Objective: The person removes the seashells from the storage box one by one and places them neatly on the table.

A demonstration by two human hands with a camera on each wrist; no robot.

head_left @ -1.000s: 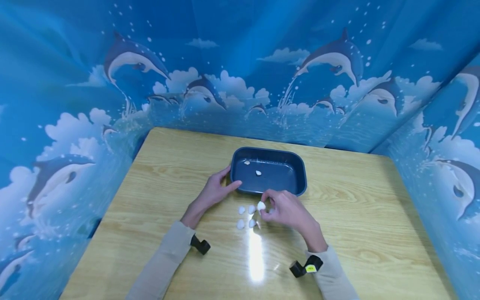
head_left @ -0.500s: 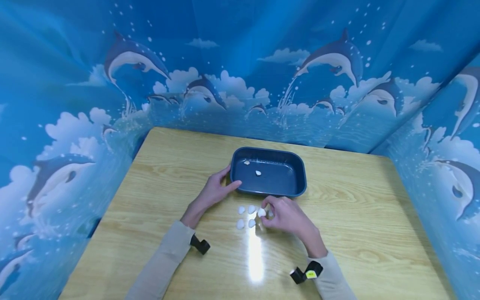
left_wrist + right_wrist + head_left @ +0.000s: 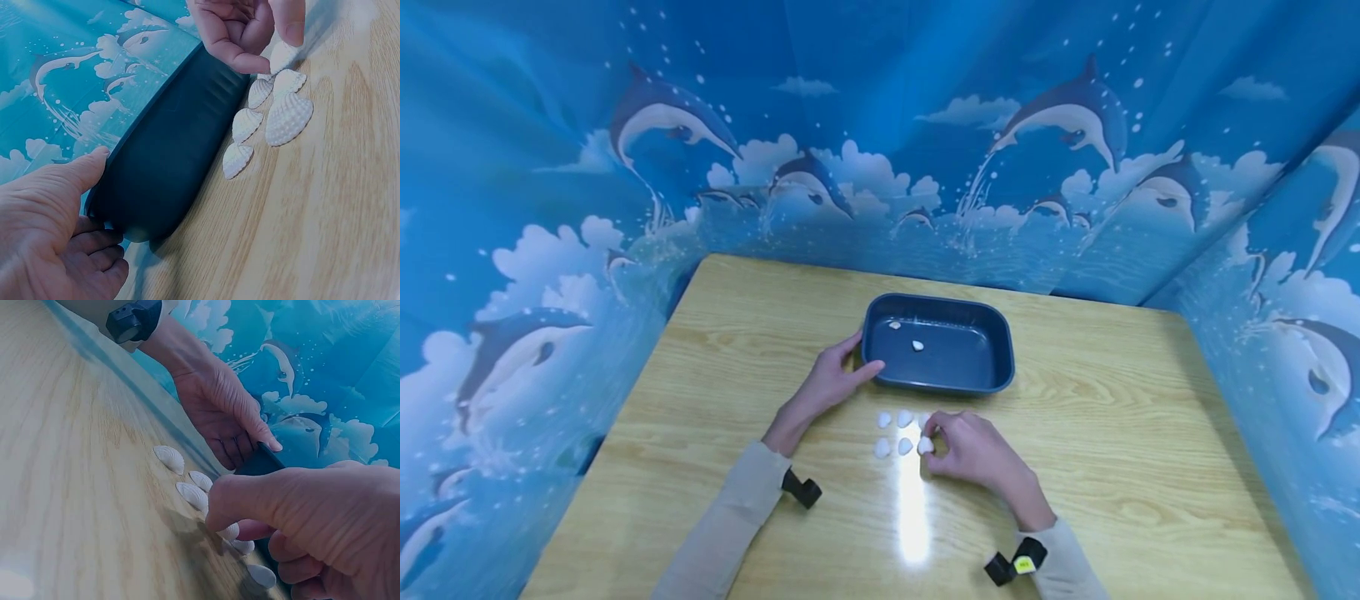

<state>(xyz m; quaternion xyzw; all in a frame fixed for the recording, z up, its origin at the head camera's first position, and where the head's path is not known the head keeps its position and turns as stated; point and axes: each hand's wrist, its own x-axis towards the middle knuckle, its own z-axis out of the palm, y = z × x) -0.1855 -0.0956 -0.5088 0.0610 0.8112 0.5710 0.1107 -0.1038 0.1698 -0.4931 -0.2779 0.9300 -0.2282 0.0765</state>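
Observation:
My right hand [image 3: 973, 450] pinches a white seashell [image 3: 926, 446] between thumb and fingertips, low over the table at the right end of the nearer of two short rows. Other ribbed white shells [image 3: 289, 119] lie on the wood to its left and just beyond it. My left hand [image 3: 831, 379] grips the left end of a dark blue plastic tub [image 3: 943, 389], thumb on the rim and fingers against the outer wall. Inside the tub lie two small shells, one near the middle [image 3: 917, 345] and one toward the back left [image 3: 895, 326].
The wooden table [image 3: 1112, 400] carries the tub and the shells. Behind it and along both sides hangs a blue curtain [image 3: 880, 125] printed with dolphins. In the right wrist view, another shell [image 3: 261, 575] lies past my right fingers, close to the tub.
My right hand has moved toward me, from just in front of the tub down to the nearer row, with a shell pinched in its fingers. My left hand and the tub have stayed put.

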